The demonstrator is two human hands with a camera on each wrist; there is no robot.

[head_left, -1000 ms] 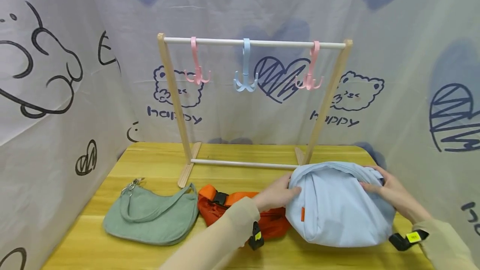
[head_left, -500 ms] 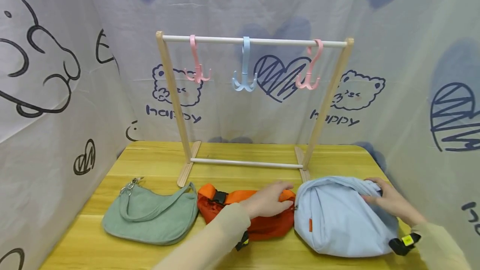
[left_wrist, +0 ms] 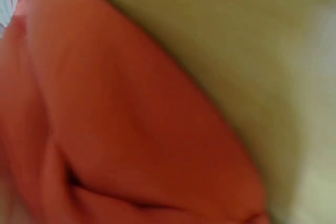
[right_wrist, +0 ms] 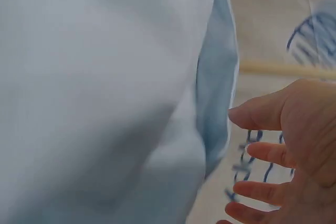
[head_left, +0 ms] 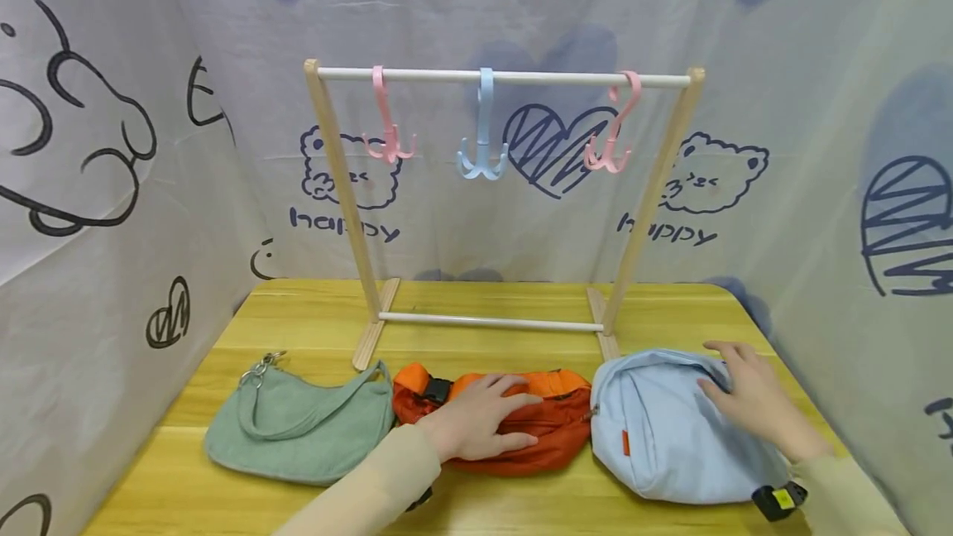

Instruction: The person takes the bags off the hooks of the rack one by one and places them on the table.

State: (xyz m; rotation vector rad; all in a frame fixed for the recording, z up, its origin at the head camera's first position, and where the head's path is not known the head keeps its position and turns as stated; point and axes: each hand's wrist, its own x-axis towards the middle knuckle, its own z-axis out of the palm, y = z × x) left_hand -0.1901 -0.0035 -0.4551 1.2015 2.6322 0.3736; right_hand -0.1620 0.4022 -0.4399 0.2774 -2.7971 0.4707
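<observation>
Over the orange-red waist bag (head_left: 543, 433) in the middle of the table, my left hand (head_left: 480, 420) is spread with relaxed fingers; whether it touches the fabric I cannot tell. The bag's red cloth (left_wrist: 131, 108) fills much of the left wrist view. A light blue bag (head_left: 670, 437) lies to the right, and my right hand (head_left: 755, 395) is at its upper right edge, fingers apart and holding nothing. In the right wrist view the thumb is close to the blue bag's edge (right_wrist: 215, 77). A green shoulder bag (head_left: 305, 428) lies at the left.
Behind the bags stands a wooden rack (head_left: 346, 189) with a white top bar (head_left: 551, 77). From it hang a pink hook (head_left: 387, 126), a blue hook (head_left: 484, 131) and another pink hook (head_left: 614, 131). Printed cloth (head_left: 447, 238) encloses the yellow wooden table (head_left: 476, 300).
The blue bag has come down onto the table. My left hand let go of it and moved left over the orange-red waist bag. The right hand has loosened from the blue bag.
</observation>
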